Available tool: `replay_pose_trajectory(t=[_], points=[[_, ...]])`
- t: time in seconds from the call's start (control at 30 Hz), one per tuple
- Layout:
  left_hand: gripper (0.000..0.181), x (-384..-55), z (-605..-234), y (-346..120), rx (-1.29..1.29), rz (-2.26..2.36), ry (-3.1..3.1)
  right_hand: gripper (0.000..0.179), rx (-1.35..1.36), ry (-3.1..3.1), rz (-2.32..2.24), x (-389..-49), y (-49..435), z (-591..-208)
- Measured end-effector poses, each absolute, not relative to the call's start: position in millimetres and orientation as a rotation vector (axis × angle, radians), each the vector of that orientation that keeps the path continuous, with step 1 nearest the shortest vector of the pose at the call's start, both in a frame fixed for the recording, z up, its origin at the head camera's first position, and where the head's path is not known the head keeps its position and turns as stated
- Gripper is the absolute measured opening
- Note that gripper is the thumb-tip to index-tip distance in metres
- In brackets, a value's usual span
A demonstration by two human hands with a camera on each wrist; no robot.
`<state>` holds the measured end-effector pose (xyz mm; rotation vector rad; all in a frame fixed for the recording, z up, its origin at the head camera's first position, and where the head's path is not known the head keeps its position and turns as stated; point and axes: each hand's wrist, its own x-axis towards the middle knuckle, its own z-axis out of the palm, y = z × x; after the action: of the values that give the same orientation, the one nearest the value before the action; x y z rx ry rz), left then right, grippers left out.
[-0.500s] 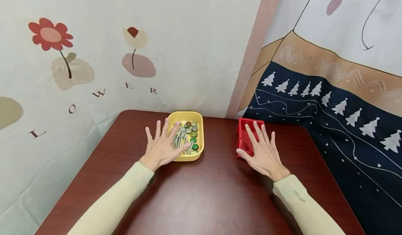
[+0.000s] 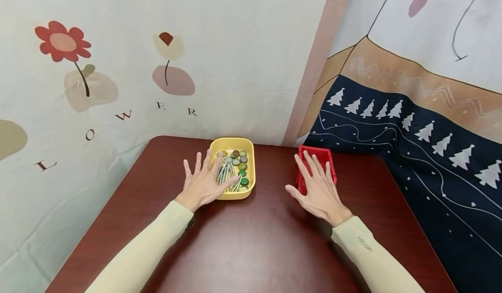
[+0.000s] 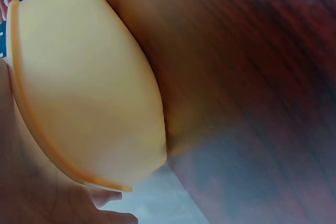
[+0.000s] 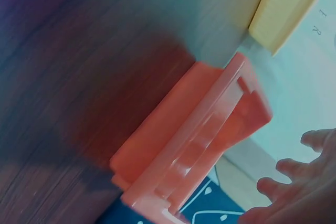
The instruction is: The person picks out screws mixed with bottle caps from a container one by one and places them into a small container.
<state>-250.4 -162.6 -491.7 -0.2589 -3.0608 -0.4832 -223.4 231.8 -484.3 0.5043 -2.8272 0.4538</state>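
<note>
My left hand [image 2: 201,183], fingers spread, is over the left side of a yellow tray [image 2: 235,196]. Whether it touches the rim is unclear. Inside the tray lie metal nails or screws [image 2: 224,174] on the left and several bottle caps [image 2: 242,180], some green, silver and gold, on the right. The left wrist view is filled by the tray's outer wall [image 3: 89,87], with part of the hand along its rim. My right hand [image 2: 319,193], also spread, hovers at a red bin [image 2: 323,156] and hides part of it. In the right wrist view, curled-looking fingertips [image 4: 294,171] are apart from the bin [image 4: 168,124].
Both containers stand near the back edge of a dark reddish-brown table [image 2: 243,245]. Behind it hangs a pale cloth [image 2: 243,58] with printed flowers and letters; at the right, a navy cloth [image 2: 423,166] with white trees.
My right hand has shifted left, so more of the red bin's right side shows. The left hand has stayed almost in place over the yellow tray.
</note>
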Motion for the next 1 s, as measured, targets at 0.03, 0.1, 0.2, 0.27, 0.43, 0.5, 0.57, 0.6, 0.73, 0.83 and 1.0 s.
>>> replay_pose_trajectory(t=[0.03,0.1,0.2,0.27,0.43,0.5,0.57,0.6,0.73,0.83,1.0], points=[[0.115,-251.1,-492.1,-162.6,-0.258,-0.489,-3.059,0.106,0.509,-2.827,0.455,-223.7,229.5,-484.5],[0.115,-252.3,-492.8,-162.7,-0.254,-0.496,-3.056,0.106,0.521,-2.825,0.461,-224.4,225.1,-485.0],[0.115,-252.7,-492.9,-163.2,-0.240,-0.508,-3.056,0.104,0.554,-2.812,0.457,-226.7,218.2,-486.5],[0.115,-252.3,-493.4,-163.9,-0.229,-0.517,-3.058,0.103,0.581,-2.796,0.457,-228.3,213.4,-487.2],[0.114,-249.8,-495.5,-165.2,-0.223,-0.565,-3.062,0.101,0.650,-2.779,0.467,-232.4,200.0,-486.1],[0.114,-248.8,-495.9,-165.9,-0.226,-0.571,-3.062,0.100,0.690,-2.779,0.477,-234.4,193.6,-484.3],[0.116,-249.2,-495.5,-167.1,-0.234,-0.565,-3.061,0.099,0.738,-2.778,0.490,-237.5,186.7,-481.3],[0.116,-249.4,-495.3,-167.8,-0.240,-0.560,-3.060,0.098,0.766,-2.778,0.498,-239.1,183.1,-479.7],[0.119,-250.1,-494.1,-173.7,-0.262,-0.529,-3.053,0.095,0.887,-2.771,0.496,-247.2,169.4,-473.2],[0.122,-249.7,-493.9,-176.7,-0.269,-0.511,-3.045,0.094,0.966,-2.771,0.449,-254.5,160.6,-466.4],[0.125,-246.8,-498.2,-178.6,-0.249,-0.521,-3.035,0.092,1.099,-2.784,0.432,-268.3,144.8,-454.3]])
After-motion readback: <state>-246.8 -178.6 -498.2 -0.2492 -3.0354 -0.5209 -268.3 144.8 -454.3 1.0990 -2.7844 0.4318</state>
